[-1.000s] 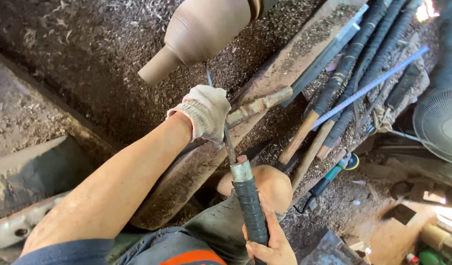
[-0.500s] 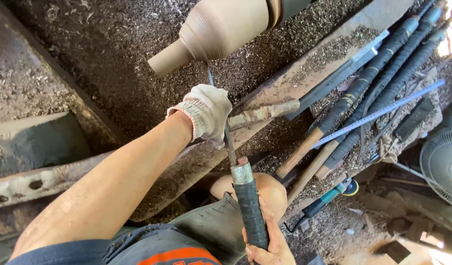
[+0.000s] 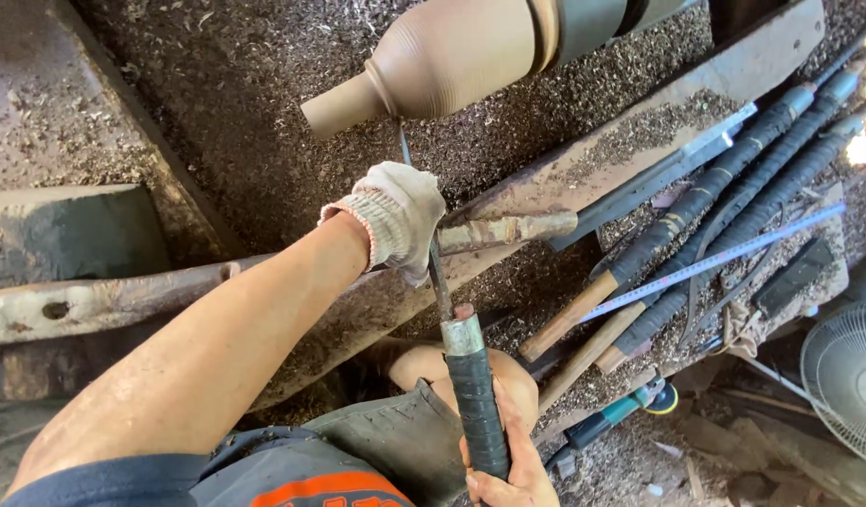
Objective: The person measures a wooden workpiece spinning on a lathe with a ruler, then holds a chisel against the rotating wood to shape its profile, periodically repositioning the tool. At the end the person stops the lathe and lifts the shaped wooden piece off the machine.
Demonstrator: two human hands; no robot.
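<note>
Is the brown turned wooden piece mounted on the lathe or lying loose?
Mounted: the brown turned wooden piece hangs clear above the shavings, held at its wide end. Whether it is spinning cannot be told.

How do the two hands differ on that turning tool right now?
The left hand wears a knit glove; the right hand is bare. The left hand grips the tool's metal shaft up at the tool rest, near the wooden workpiece; the right hand holds the black wrapped handle low, close to the body. The left arm is stretched out; the right hand is mostly cropped. Both are closed on the same tool.
</note>
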